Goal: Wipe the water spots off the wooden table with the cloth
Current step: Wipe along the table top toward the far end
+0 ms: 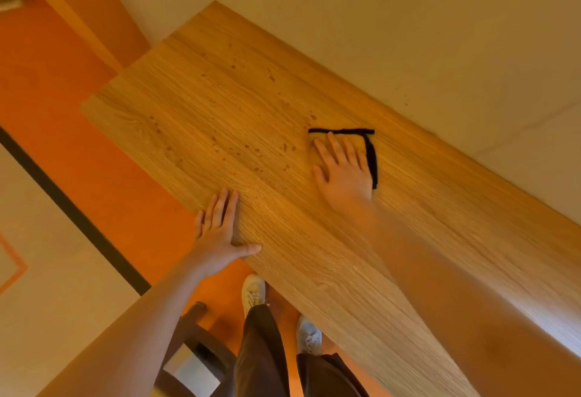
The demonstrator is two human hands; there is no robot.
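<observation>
A long wooden table [314, 239] runs from the upper left to the lower right. Several dark water spots [234, 150] dot its left half, with more farther back [271, 77]. A yellowish cloth with a black border [345, 131] lies flat on the table near the far edge. My right hand [344, 173] presses down on it, palm flat and fingers spread, hiding most of the cloth. My left hand [220, 230] rests flat on the table's near edge, fingers apart and holding nothing.
A pale wall [408, 35] runs along the table's far side. The floor is orange [63, 82] with a dark stripe. A dark wooden chair [195, 337] stands at the lower left beside my legs and white shoes [253, 290].
</observation>
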